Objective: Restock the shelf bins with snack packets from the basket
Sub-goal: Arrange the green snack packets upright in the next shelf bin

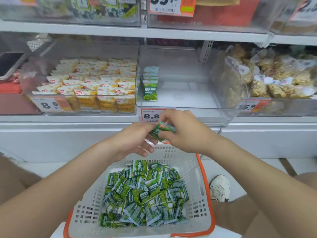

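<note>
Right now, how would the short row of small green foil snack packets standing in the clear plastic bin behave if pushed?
Probably topples: the row of green packets stands on edge by the left wall of the clear bin, bare floor beside it. Likely light and pliable: identical ones lie heaped in the white basket.

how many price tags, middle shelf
3: left orange price tag on the clear bin of yellow packets, middle tag below the near-empty bin, right tag on the right-hand bin. Others possibly hidden.
</note>
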Demonstrator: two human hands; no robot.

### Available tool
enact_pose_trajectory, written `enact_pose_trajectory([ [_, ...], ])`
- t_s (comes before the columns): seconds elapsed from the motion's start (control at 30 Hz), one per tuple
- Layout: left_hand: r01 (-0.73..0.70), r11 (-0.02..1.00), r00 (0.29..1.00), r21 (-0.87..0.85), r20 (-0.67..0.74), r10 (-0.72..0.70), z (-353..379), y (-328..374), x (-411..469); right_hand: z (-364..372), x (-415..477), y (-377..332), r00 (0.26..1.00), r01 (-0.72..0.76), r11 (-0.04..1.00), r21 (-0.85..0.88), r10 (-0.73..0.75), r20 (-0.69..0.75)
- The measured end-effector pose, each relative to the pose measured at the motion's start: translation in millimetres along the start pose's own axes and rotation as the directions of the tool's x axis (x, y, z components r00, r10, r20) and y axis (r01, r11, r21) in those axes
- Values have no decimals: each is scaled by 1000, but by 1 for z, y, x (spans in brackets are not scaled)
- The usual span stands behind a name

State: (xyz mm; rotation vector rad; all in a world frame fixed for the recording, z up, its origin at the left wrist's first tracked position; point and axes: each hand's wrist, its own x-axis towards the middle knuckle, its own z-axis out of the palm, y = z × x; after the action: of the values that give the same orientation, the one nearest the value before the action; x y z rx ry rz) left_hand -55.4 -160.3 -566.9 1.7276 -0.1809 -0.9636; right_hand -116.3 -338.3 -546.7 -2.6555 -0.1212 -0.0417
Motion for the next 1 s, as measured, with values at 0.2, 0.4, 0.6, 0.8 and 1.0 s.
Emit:
enact_pose_trajectory([
  [0.2,-254,958,954,-136,127,271,-12,28,-17,-22,10,-5,952,-170,887,430,261,-162],
  [0.4,-367,914,928,-172,1,373,-15,30,-11,-21,14,-17,950,-95,666,740,283,-133],
  [0.6,-471,786,718,401,-344,606,-29,47,-6,-23,40,-11,896,-45,820,570,285,-339],
  [0.8,-255,556,563,791,-345,751,-57,40,14,-32,83,9,900,-220,968,118,249,-358],
  [1.0,-350,655,653,670,-328,683,-60,45,21,-18,147,24,929,-352,924,150,364,-63],
])
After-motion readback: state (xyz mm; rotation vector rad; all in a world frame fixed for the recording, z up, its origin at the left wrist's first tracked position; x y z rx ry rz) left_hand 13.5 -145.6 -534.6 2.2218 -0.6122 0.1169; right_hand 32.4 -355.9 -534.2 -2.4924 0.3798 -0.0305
